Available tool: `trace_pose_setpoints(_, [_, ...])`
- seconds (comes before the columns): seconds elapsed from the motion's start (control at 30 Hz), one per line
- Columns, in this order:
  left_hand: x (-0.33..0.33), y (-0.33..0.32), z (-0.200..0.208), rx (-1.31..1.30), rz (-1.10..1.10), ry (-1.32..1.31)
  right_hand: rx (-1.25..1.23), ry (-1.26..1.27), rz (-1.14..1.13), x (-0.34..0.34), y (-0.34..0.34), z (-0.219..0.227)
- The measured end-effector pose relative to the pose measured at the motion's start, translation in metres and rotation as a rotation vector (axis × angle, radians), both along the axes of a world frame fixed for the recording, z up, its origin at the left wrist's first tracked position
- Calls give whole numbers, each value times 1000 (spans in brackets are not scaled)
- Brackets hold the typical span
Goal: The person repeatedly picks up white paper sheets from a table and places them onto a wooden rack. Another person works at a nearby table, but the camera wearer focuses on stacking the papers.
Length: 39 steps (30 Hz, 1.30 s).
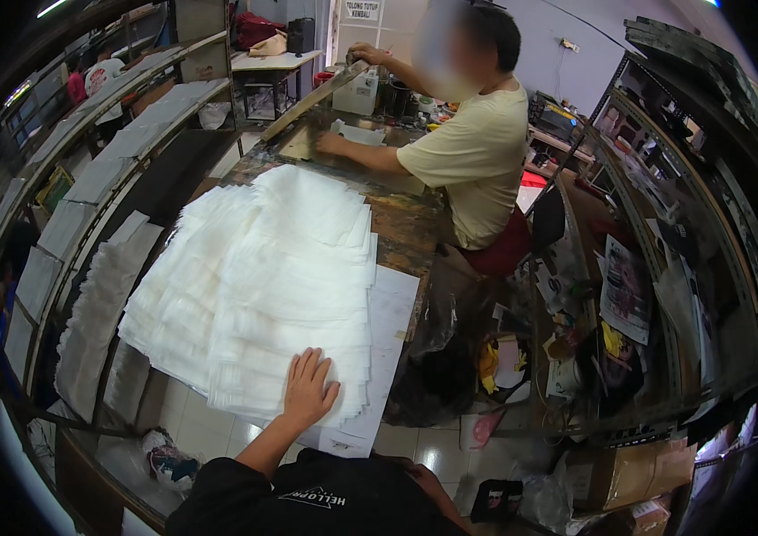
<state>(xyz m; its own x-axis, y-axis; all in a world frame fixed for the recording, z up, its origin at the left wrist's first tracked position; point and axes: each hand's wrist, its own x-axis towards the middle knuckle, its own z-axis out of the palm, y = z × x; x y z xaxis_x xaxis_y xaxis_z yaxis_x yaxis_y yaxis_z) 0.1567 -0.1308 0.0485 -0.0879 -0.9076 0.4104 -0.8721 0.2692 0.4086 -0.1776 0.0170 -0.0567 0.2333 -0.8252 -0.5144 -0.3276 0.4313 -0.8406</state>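
My left hand lies palm down on the near edge of a wide spread of thin white sheets. Its fingers are stretched out, the thumb slightly apart, and nothing is gripped. The sheets overlap in layered rows across the stained worktable. Under their right side shows a larger pale sheet with faint marks. My right forearm hangs low beside my black shirt. The fingers of that hand are hidden, so what it does cannot be made out.
Across the table a co-worker in a pale yellow shirt holds a wooden-edged frame tilted up. Racks of grey panels stand left. A cluttered metal shelf stands right, cardboard boxes below. A black plastic bag sits beside the table.
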Motion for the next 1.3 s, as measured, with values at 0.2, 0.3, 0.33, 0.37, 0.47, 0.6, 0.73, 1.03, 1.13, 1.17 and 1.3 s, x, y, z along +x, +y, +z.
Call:
trace_pose_setpoints(0.2, [-3,-12,-2,-60,-40,116,58,428,-103,-26,14,-37])
trace_pose_setpoints(0.3, [-8,-19,3,-74,-68,154,22,477,-131,-37,25,-66])
trace_pose_setpoints(0.33, [-11,-22,4,-74,-77,163,43,474,-145,-40,28,-73])
trace_pose_setpoints(0.37, [-12,-25,4,-82,-75,157,64,471,-160,-42,32,-79])
trace_pose_setpoints(0.47, [-16,-32,10,-87,-57,174,119,467,-179,-43,41,-85])
trace_pose_setpoints(0.6, [-13,-53,26,-120,-7,255,122,453,-139,-49,59,-98])
trace_pose_setpoints(0.73, [-11,-84,53,-236,27,166,104,508,-104,-57,68,-112])
trace_pose_setpoints(1.03, [10,-139,36,-102,48,-338,120,544,-234,-61,62,-97])
trace_pose_setpoints(1.13, [10,-152,17,126,-33,-442,78,509,-292,-63,71,-100])
trace_pose_setpoints(1.17, [6,-153,17,108,-60,-450,74,479,-331,-61,76,-101])
trace_pose_setpoints(1.3, [-3,-152,13,33,-168,-473,117,453,-404,-52,85,-101])
